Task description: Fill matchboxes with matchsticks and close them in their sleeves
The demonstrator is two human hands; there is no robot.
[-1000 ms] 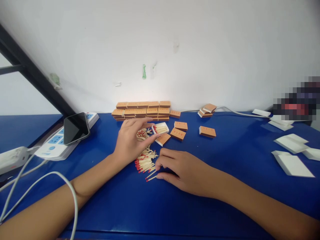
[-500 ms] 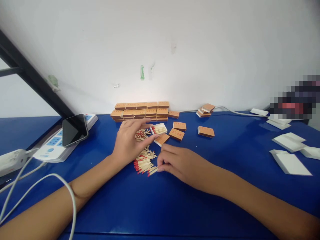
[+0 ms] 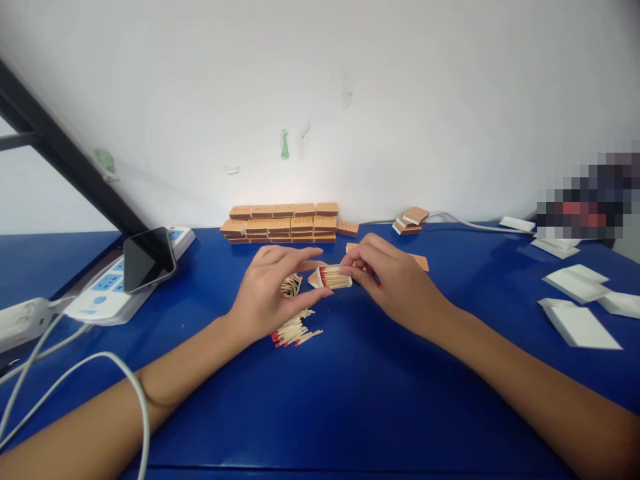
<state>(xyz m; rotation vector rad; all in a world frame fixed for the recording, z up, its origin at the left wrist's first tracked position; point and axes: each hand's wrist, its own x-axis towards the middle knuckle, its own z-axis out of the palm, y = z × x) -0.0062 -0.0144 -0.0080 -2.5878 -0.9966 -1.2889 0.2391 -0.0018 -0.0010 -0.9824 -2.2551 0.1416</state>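
Note:
A white matchbox tray (image 3: pixel 344 283) holding red-tipped matches (image 3: pixel 331 275) lies between my hands, with an orange matchbox cover (image 3: pixel 315 279) partly visible at its left. My left hand (image 3: pixel 276 288) is open, thumb and forefinger spread apart around the tray's left side; whether they touch it is unclear. At the tray's right end, my right hand (image 3: pixel 384 275) pinches the plain ends of matches, its fingertips over the tray. A loose pile of matches (image 3: pixel 293 328) lies on the table below my left hand, and more matches (image 3: pixel 291 285) show behind its fingers.
Stacked matchboxes (image 3: pixel 279 228) line the wall, with a smaller pile of boxes (image 3: pixel 412 219) to their right. White folded card pieces (image 3: pixel 580 325) lie at the right. A phone (image 3: pixel 150 260) rests on a power strip (image 3: pixel 107 293) at the left; a white cable (image 3: pixel 143 400) crosses my left forearm.
My right hand has moved up from the loose matches to the tray's right end. The tray now sits further right and nearer me. My left hand has shifted slightly right.

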